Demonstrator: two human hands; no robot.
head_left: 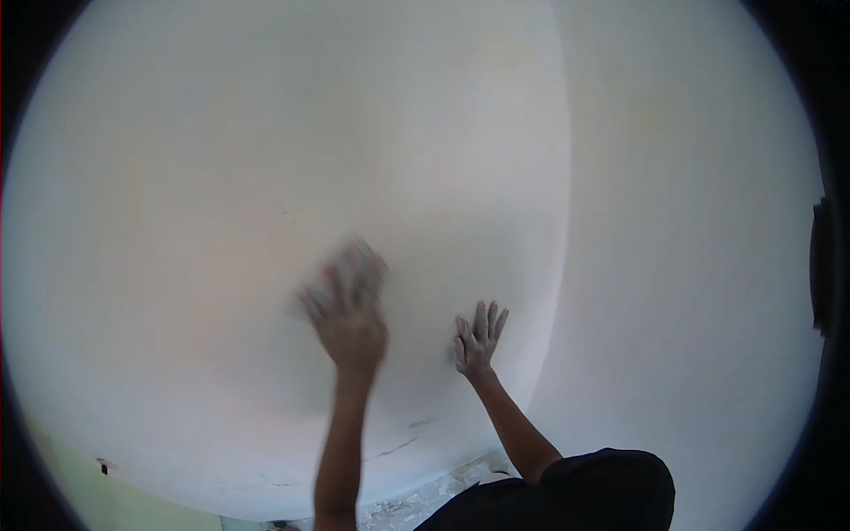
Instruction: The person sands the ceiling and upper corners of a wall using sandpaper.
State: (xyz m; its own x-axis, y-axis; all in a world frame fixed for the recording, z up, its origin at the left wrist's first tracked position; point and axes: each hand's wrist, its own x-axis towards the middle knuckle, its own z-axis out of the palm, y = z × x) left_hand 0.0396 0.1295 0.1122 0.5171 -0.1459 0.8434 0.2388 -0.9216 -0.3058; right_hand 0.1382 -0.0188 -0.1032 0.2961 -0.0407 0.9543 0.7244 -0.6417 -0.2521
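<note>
My left hand [351,323] is pressed to a white plastered wall [443,177], its fingers smeared by motion. Under those fingers is a thin, flat grey piece that looks like sandpaper [366,251]; only its blurred edges show past the fingertips. To the right and a little lower, my right hand [478,341] rests flat on the same wall, fingers spread, with nothing visible in it. Pale dust coats the fingers of both hands.
An inside corner runs down right of my hands to a second white wall [673,265]. Debris covers the floor [416,504] below. Cracks [394,447] mark the wall's lower part. A small dark hole [104,467] is at lower left, a dark object [822,265] at far right.
</note>
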